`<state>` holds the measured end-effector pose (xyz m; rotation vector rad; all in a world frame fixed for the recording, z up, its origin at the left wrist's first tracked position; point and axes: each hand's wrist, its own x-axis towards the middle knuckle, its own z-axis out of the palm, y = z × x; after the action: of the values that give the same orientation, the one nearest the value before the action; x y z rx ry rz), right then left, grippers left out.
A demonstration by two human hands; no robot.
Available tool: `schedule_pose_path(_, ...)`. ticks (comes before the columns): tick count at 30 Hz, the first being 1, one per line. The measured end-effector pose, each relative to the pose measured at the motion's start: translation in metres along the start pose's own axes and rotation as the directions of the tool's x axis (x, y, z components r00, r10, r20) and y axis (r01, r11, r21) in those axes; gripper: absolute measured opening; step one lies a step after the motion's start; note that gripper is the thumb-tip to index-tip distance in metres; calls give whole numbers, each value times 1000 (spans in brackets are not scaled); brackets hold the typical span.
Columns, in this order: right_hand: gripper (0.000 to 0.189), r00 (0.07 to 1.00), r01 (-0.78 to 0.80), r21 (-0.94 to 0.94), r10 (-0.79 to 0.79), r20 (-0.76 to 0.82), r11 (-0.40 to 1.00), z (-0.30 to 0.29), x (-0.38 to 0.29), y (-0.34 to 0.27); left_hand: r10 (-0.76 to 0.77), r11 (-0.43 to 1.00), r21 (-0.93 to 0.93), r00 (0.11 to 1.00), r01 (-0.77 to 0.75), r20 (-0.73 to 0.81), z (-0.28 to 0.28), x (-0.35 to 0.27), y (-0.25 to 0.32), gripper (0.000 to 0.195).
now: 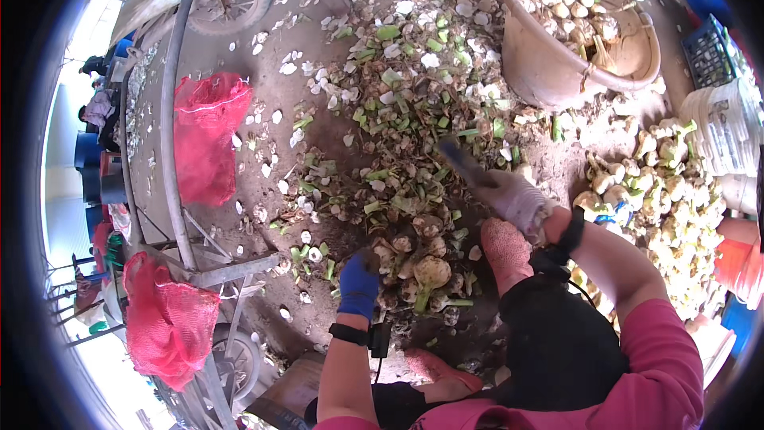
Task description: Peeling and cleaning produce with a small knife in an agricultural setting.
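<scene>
My right hand [510, 194], in a whitish knit glove, is closed around a knife; its dark, blurred blade [459, 161] points up and left over the trimmings. My left hand [360, 283], in a blue glove, is beside the left edge of a small group of garlic bulbs; its fingertips are dark and blurred, so I cannot tell if they grip one. A large garlic bulb [433, 273] with a green stem stub lies on that group, between my feet. Cut green stems and papery skins [406, 107] cover the ground ahead.
A large tan tub [537, 80] holding garlic bulbs stands upper right. A heap of garlic [674, 209] lies at my right, near stacked white buckets [725, 125]. At left are a metal-framed cart [173, 113] and red mesh sacks [206, 143]. A person [98, 110] is far off left.
</scene>
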<state>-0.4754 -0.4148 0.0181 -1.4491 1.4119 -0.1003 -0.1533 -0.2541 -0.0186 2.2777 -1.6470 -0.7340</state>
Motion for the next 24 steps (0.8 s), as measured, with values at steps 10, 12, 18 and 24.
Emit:
schedule_pose_path(10,35,982,178,146,-185,35,973,23,-27,-58,436,576,-778,899,-252,31,9,-7,148,72)
schedule_pose_path(12,30,990,137,266,-144,3,954,-3,-30,-62,365,439,-896,925,-70,106,20,-8,163,68)
schedule_pose_path(18,16,757,187,-604,-505,-414,775,-51,-8,-13,61,275,-961,997,32,51,43,49,173,39)
schedule_pose_path(24,14,400,602,-775,-913,83,193,2,-68,-78,208,-323,-927,970,190,126,102,58,49,42)
